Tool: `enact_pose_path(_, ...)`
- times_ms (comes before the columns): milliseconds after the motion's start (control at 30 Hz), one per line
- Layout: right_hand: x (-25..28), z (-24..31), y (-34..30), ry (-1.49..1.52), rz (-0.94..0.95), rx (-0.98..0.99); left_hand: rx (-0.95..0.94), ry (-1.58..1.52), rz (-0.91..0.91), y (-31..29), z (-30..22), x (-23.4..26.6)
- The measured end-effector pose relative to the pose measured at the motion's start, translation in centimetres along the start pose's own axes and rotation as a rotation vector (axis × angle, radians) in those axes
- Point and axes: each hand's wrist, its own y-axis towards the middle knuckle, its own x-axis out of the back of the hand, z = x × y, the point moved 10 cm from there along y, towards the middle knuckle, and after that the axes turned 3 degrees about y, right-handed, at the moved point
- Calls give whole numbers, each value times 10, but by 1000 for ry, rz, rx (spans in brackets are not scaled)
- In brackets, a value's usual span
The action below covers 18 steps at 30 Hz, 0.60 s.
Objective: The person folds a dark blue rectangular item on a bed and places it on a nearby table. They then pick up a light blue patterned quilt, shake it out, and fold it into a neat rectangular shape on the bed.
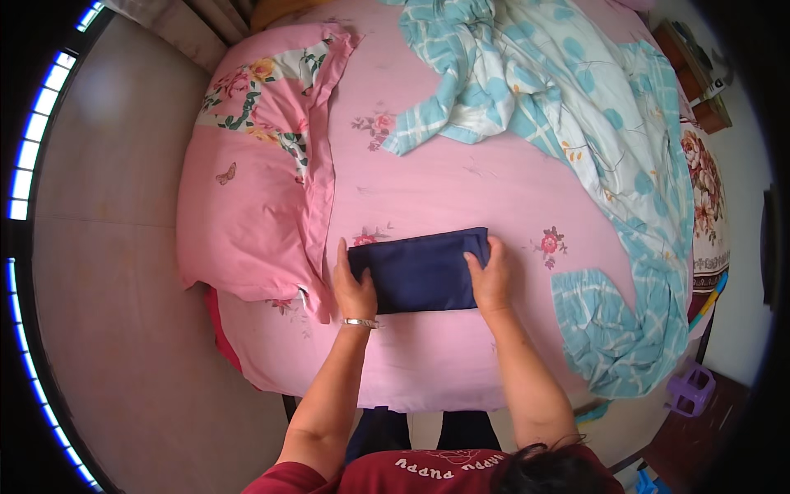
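A dark blue folded cloth [420,273], a flat rectangle, is on or just above the pink flowered bed sheet [444,189] near the bed's front edge. At its left short edge is my left hand [355,290], fingers along the side and thumb at the cloth. My right hand [491,280] grips the opposite short edge, thumb on top and fingers partly hidden behind it. What kind of garment or fabric it is cannot be told from the folds. A silvery bracelet [360,323] circles my left wrist.
A pink pillow [247,198] with a floral band lies on the left of the bed. To the far right spreads a rumpled blue and white quilt [592,132]. A purple plastic stool [690,389] stands on the floor at the right. A wall borders the left side.
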Motion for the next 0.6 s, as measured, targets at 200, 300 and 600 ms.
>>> enact_pose_path(200,107,-15,0,-276,-248,18,-91,112,147,-21,-52,-46)
enact_pose_path(300,112,-17,-10,-407,-244,152,-538,333,-37,-47,-114,-47)
enact_pose_path(600,11,2,-20,-418,167,454,-676,573,398,-41,-83,-102)
